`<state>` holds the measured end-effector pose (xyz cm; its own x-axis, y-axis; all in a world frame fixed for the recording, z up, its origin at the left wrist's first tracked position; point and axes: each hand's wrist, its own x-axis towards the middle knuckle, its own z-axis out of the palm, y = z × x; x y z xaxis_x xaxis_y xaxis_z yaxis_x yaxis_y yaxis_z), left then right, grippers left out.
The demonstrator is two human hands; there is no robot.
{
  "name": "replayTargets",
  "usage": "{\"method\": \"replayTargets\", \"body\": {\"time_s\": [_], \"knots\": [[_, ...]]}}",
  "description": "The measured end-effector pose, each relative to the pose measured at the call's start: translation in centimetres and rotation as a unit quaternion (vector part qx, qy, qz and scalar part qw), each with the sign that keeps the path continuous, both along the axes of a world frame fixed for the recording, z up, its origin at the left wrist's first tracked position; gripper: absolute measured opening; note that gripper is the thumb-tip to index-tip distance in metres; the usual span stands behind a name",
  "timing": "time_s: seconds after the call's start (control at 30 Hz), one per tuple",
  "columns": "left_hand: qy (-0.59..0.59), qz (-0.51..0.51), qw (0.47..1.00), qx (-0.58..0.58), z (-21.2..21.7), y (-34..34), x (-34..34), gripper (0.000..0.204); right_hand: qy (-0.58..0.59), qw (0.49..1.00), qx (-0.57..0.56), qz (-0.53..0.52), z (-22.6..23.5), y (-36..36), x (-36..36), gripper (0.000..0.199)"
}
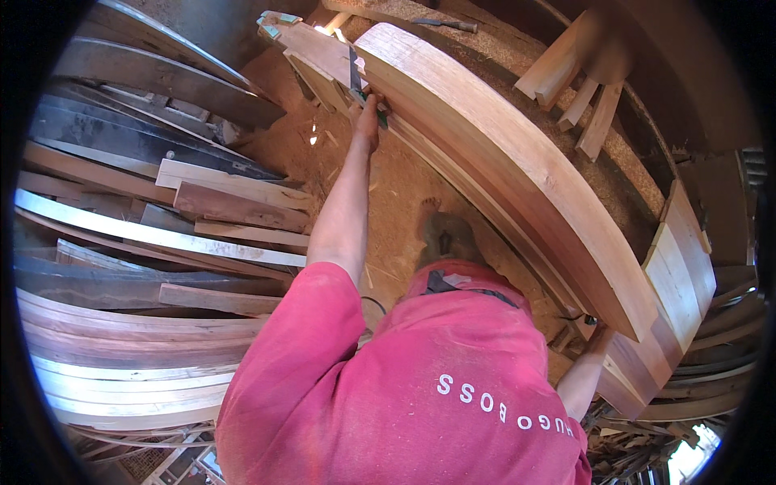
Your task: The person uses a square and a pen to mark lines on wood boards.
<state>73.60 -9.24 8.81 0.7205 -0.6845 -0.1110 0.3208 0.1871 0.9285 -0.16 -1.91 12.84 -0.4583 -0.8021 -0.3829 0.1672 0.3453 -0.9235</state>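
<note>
A long, thick wooden plank runs across in front of me from far left to near right. Below its near face lie more long boards. My left hand is at the far-left end, closed round a dark flat-bladed tool with a green part; its exact kind is unclear. The blade stands against the plank's end. My right hand is low by the plank's near-right end, touching the wood there, near a small dark object. Its fingers are mostly hidden.
Stacked boards fill the left side. Short wood pieces and a dark-bladed hand tool lie on the dusty bench beyond the plank. Pale joined boards stand at the right. Sawdust covers the floor around my bare foot.
</note>
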Motion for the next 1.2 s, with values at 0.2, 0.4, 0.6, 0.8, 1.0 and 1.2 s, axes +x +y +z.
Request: {"method": "replayTargets", "body": {"time_s": [0.2,0.4,0.6,0.8,1.0,1.2], "knots": [[-0.036,0.022,0.999,0.005,-0.1,0.0,0.6,0.028,-0.002,1.000,0.001,0.005,0.0,0.3,0.2,0.027],[-0.049,0.011,0.999,0.015,0.3,0.1,0.6,0.031,-0.001,1.000,0.006,0.006,0.0,0.4,0.4,0.026],[0.011,-0.012,1.000,0.015,0.3,0.2,1.8,0.040,-0.003,1.000,0.006,0.014,-0.1,-0.1,-0.1,0.026],[0.082,-0.007,0.996,-0.032,1.6,0.2,1.9,0.041,0.000,1.000,0.007,0.014,0.1,0.2,0.0,0.026],[0.072,-0.061,0.993,-0.067,0.3,0.3,3.7,0.041,0.000,1.000,0.018,0.011,0.1,0.7,0.3,0.026],[0.104,-0.099,0.981,-0.127,1.0,0.5,2.0,0.042,0.045,0.991,0.121,-0.035,0.6,2.6,1.7,0.025]]}}
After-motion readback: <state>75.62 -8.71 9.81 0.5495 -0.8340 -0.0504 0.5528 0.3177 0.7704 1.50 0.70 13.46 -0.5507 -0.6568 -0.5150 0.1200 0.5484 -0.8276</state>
